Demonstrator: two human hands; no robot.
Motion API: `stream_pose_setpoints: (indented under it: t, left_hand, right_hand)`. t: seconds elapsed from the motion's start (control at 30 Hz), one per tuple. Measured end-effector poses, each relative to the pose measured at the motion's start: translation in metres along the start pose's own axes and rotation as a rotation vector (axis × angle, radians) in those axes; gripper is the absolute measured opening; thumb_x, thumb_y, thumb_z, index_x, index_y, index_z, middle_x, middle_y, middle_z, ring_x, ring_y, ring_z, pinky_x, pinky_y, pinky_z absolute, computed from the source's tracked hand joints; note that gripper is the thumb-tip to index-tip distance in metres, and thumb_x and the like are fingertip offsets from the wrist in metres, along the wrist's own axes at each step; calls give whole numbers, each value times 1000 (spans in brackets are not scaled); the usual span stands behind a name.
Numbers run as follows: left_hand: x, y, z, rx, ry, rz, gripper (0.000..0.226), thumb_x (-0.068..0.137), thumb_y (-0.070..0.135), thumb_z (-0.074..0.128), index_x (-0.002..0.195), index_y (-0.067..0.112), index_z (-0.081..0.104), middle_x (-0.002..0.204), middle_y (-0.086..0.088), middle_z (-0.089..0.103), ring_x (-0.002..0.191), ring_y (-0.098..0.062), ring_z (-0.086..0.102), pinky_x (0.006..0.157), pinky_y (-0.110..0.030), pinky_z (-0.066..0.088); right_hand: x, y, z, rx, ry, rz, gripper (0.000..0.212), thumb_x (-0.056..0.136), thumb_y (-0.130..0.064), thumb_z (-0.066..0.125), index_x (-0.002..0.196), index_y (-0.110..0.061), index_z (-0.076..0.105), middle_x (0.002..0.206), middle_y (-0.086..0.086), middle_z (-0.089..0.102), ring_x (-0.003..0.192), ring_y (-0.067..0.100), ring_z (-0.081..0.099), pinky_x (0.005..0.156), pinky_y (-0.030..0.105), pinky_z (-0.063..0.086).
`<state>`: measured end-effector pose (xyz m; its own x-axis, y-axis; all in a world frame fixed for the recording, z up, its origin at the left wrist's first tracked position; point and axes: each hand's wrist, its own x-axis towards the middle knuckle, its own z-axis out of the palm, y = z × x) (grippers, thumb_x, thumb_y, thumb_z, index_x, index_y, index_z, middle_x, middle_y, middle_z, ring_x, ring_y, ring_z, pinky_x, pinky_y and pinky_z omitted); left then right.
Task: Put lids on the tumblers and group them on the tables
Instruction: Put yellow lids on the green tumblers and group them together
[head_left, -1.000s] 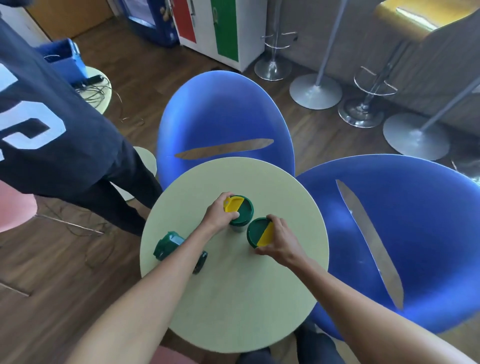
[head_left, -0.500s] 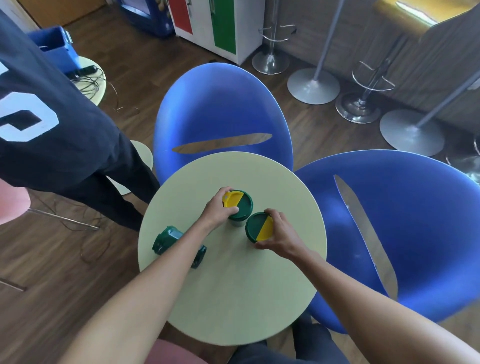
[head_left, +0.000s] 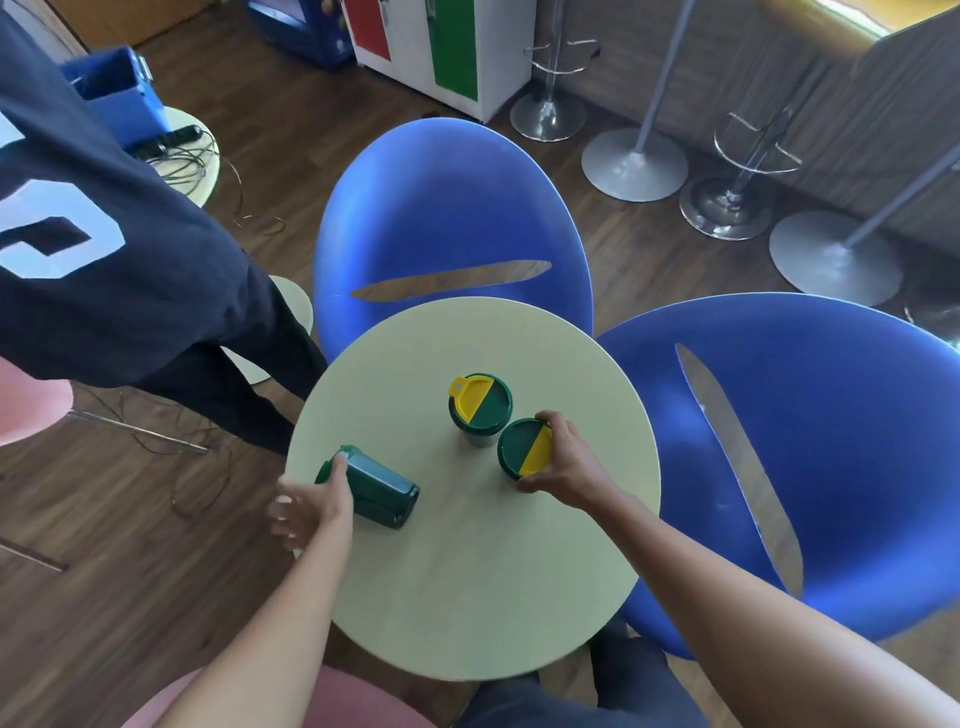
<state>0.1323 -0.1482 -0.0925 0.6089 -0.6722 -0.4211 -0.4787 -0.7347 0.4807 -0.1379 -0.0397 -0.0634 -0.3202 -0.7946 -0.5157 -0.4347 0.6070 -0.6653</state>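
— Green tumblers, how many do you count?

— Three. Two stand upright with green-and-yellow lids on, and one lies on its side. All three are on the round pale desk (head_left: 467, 597).

— Where is each against the grip?

— The right hand (head_left: 569, 462) has its grip closed around the rim of the right tumbler (head_left: 524, 448), fingers curled over the far edge and thumb on the near edge. The second upright tumbler (head_left: 480, 408) stands just beyond and to the left of that grip, almost touching the held one; its yellow tab points away to the left.

— And the left hand?

— The left hand (head_left: 309, 506) is spread open, holding nothing. One finger lies along the lying tumbler (head_left: 371, 486) near its left end; the other fingers hang off the desk's edge.

— Around them?

— Two blue chairs, one (head_left: 452, 208) beyond the desk and one (head_left: 831, 441) to the right of the right grip. A second person in dark clothes (head_left: 104, 249) stands left of the left hand. Further off, a blue box (head_left: 117, 98) sits on another small table.
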Motion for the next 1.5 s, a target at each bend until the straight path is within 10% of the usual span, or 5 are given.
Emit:
stream_pose_setpoints:
  t: [0.3, 0.53, 0.67, 0.93, 1.5]
  left_hand:
    - [16, -7, 4, -348, -269, -126, 58, 74, 46, 80, 112, 8, 58, 117, -16, 61, 103, -35, 59, 86, -49, 58]
    - [-32, -16, -14, -271, -376, 473, 44, 74, 30, 84, 109, 23, 57, 113, -3, 61, 103, -23, 59, 73, -21, 46]
    - [-44, -26, -9, -169, -465, 727, 59, 58, 32, 87, 105, 35, 51, 115, 0, 53, 107, -25, 58, 90, -43, 55]
    - [-56, -23, 6, -59, -647, 855, 107, 62, 8, 88, 149, 20, 28, 135, 6, 35, 129, -13, 42, 111, -26, 36]
    - [-69, -13, 21, -75, -548, 839, 100, 58, 16, 93, 140, 13, 37, 125, 2, 31, 114, -1, 36, 95, -1, 28]
  right_hand:
    - [1, 0, -2, 26, -15, 0, 98, 62, -19, 88, 142, -20, 31, 139, 7, 41, 122, 25, 43, 88, 27, 40]
    - [-1, -3, -4, 38, -27, 6, 97, 63, -16, 87, 142, -21, 32, 139, 6, 40, 109, 19, 40, 79, 29, 43]
    - [-3, -3, -4, 34, -23, 6, 96, 63, -15, 87, 142, -21, 32, 139, 8, 41, 107, 17, 40, 79, 28, 42]
    - [-1, -7, -6, 59, -36, 24, 96, 65, -31, 89, 143, -18, 35, 140, 11, 41, 118, 22, 44, 89, 28, 41]
    - [58, -65, -5, 25, -33, 8, 57, 90, -33, 64, 142, -17, 46, 138, 16, 57, 120, 31, 58, 93, 36, 47]
